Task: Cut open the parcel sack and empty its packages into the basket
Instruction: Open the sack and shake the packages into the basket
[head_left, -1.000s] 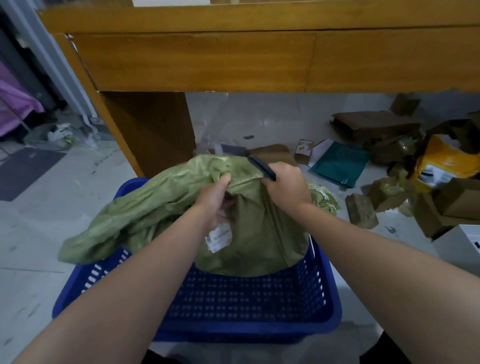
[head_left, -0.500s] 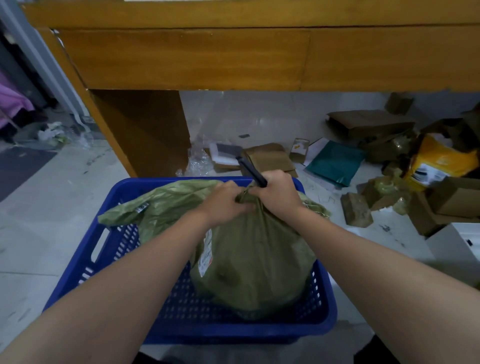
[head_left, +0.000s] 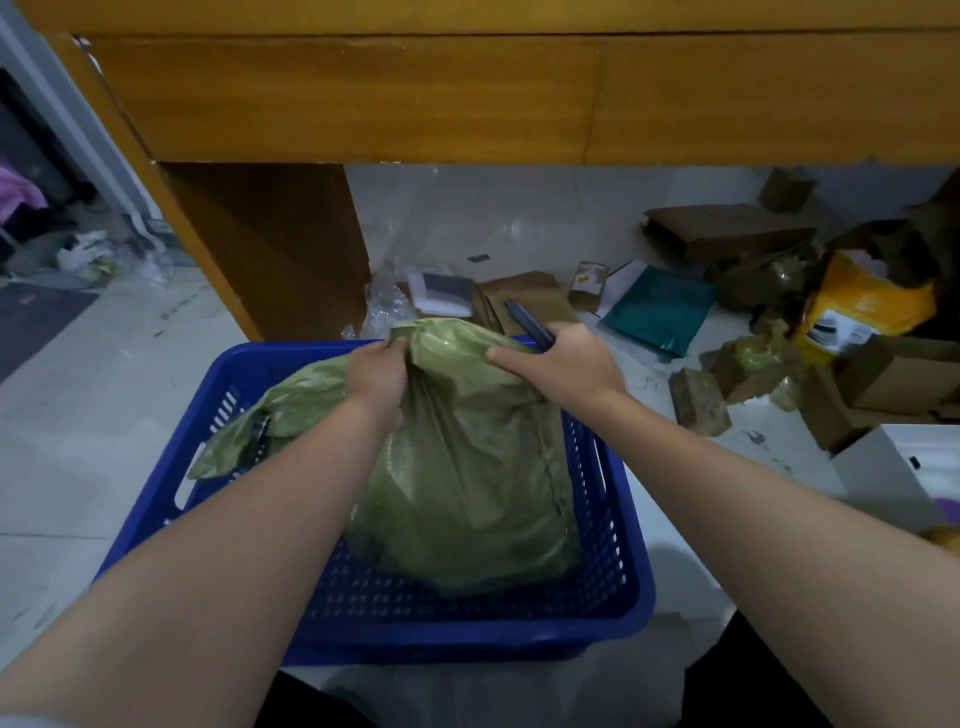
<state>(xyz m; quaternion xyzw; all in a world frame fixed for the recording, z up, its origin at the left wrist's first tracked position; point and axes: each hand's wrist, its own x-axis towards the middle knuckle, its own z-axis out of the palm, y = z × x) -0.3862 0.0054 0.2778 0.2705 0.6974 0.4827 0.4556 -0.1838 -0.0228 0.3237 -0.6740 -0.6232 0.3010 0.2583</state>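
A green woven parcel sack (head_left: 467, 483) stands bulging inside the blue plastic basket (head_left: 597, 623) on the floor in front of me. My left hand (head_left: 376, 376) grips the bunched top of the sack at its left. My right hand (head_left: 566, 366) holds the sack's top on the right, and a dark cutter (head_left: 527, 323) sticks out of that same fist toward the desk. A loose flap of the sack (head_left: 244, 436) hangs over the basket's left rim. Whatever is inside the sack is hidden.
A wooden desk (head_left: 415, 93) stands just beyond the basket, its leg panel (head_left: 275, 249) at the left. Cardboard boxes (head_left: 722, 228), a teal mailer (head_left: 660, 306), a yellow bag (head_left: 857, 306) and a white box (head_left: 893, 467) litter the floor at the right.
The sack has come down from above the basket and now stands inside it. Both hands have spread apart along its top, and its white label has turned out of sight.
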